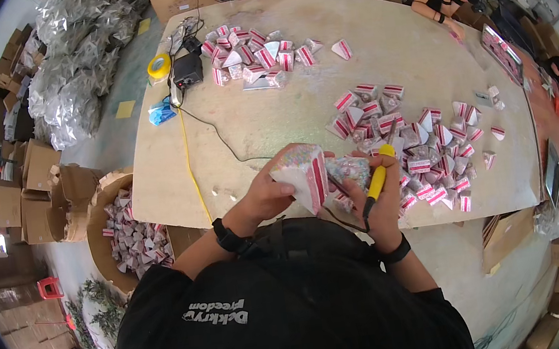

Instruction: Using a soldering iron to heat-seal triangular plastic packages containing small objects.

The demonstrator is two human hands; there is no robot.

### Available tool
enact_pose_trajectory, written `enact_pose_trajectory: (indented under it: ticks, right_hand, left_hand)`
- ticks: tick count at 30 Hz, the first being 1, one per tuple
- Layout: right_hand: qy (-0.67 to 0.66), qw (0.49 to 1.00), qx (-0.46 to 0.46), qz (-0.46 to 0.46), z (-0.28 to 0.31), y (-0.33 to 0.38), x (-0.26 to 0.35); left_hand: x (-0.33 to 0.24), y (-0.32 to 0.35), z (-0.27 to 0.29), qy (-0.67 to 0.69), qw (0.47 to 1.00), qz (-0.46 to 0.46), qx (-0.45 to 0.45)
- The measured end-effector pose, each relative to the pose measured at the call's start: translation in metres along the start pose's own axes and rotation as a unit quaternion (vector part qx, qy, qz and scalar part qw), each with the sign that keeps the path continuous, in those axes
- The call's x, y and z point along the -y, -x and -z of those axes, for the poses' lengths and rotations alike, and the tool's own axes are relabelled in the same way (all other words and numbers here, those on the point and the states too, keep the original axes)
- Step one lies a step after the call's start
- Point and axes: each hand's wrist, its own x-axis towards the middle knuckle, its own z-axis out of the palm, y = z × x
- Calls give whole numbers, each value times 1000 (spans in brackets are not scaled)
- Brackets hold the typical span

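Note:
My left hand (269, 188) grips a toy cake slice (304, 175), a wedge with a speckled pastel top and a white side with a dark pink band. It is held up over the table's near edge. My right hand (385, 199) is closed around the yellow handle of a soldering iron (377, 179), its thin metal tip slanting up and away over the pile. A second speckled piece (350, 171) shows between my hands, at the right fingertips; whether those fingers hold it, I cannot tell. The iron's black cord hangs below the handle.
Wrapped cake slices lie in one heap (424, 148) at right and another (256, 50) farther back. A black power box (187, 69), yellow tape roll (159, 66) and cables sit left. A round carton (100, 233) of slices stands beside the table (251, 122). Co-workers sit across it.

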Motion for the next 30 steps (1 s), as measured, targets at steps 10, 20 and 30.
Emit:
enact_pose_trajectory:
  ticks: [10, 20, 30]
  right_hand:
    - [-87, 995, 54, 15, 17, 12, 23]
    - [-186, 979, 71, 54, 14, 12, 35]
    - [-152, 981, 113, 47, 4, 24, 41]
  left_hand:
    - [-22, 27, -4, -250, 961, -112, -19]
    - [-6, 37, -2, -193, 979, -29, -54]
    - [1, 28, -16, 104, 990, 79, 59]
